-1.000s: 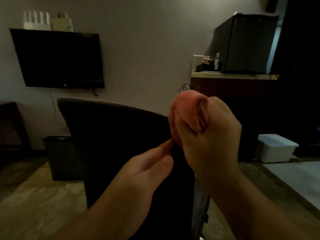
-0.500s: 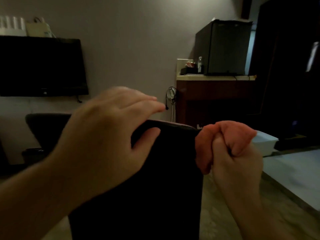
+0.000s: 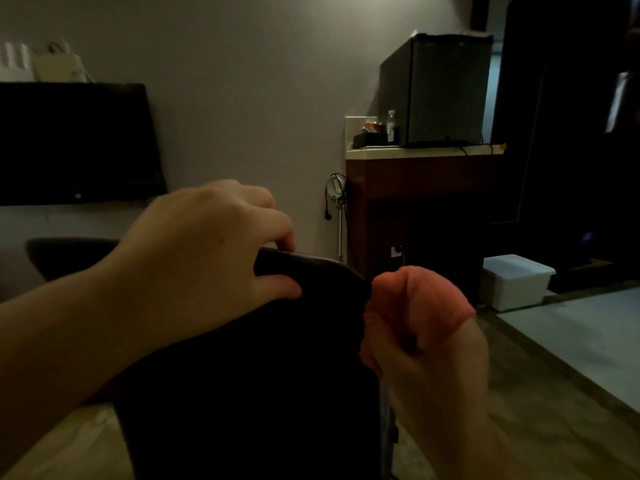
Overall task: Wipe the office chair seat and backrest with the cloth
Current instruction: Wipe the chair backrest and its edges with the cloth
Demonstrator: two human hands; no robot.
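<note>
Left hand [image 3: 204, 258]: we grip the top edge of the dark padded office chair backrest [image 3: 263, 368], fingers curled over it, thumb in front.
Right hand [image 3: 426, 368]: we keep it fisted tight around the bunched pink cloth [image 3: 415, 303].
Cloth: just beside the backrest's upper right corner; whether it touches, we cannot tell.

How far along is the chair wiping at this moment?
Nothing looks wiped; no trace would show on the dark chair. In hand: the left hand grips the backrest top edge, and the right hand holds the bunched pink cloth beside its right edge. Left: the backrest wipe and the seat, which is out of sight.
</note>
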